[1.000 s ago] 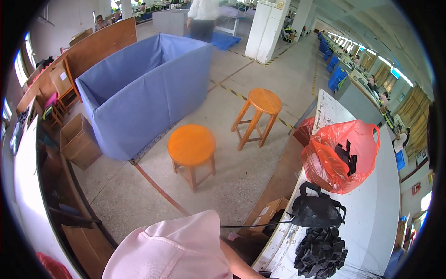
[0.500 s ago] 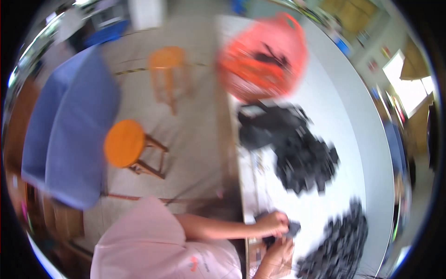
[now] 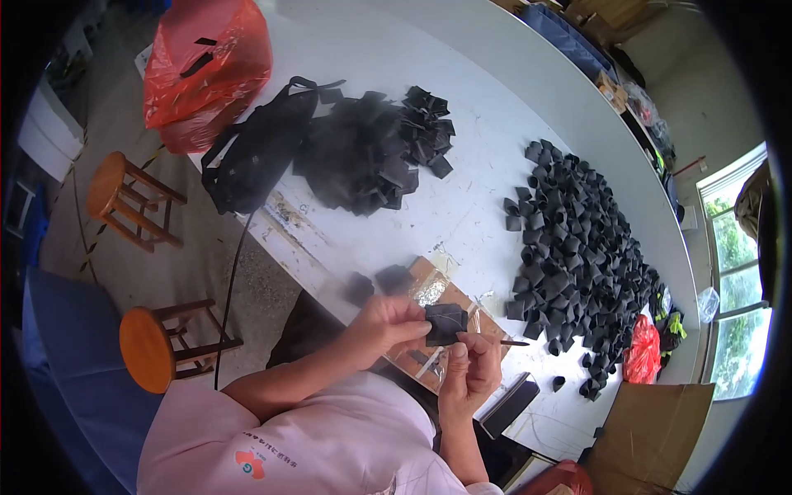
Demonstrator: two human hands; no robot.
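Note:
A small folded piece of black fabric (image 3: 445, 323) is pinched at its left side by the thumb and fingers of my left hand (image 3: 386, 330). My right hand (image 3: 472, 370) is closed at its lower right corner, fingertips pressed together. From beside the right fingers a thin dark pointed tool (image 3: 515, 343) sticks out; its other end is hidden, so its kind does not show. Beneath my hands lies a brown cardboard sheet (image 3: 450, 299) with clear tape on it. Two dark pieces of fabric (image 3: 394, 279) rest just beyond my left hand.
A heap of black fabric loops (image 3: 569, 239) covers the table's right side. Farther left lie a pile of flat black pieces (image 3: 363, 153), a black bag (image 3: 260, 153) and a red plastic bag (image 3: 206, 74). Wooden stools (image 3: 147, 351) stand left; an open carton (image 3: 652, 437) is near right.
My view has swung right, so the red bag and stools now sit farther left and more of the loop heap shows. Both hands are still together at a dark fabric piece.

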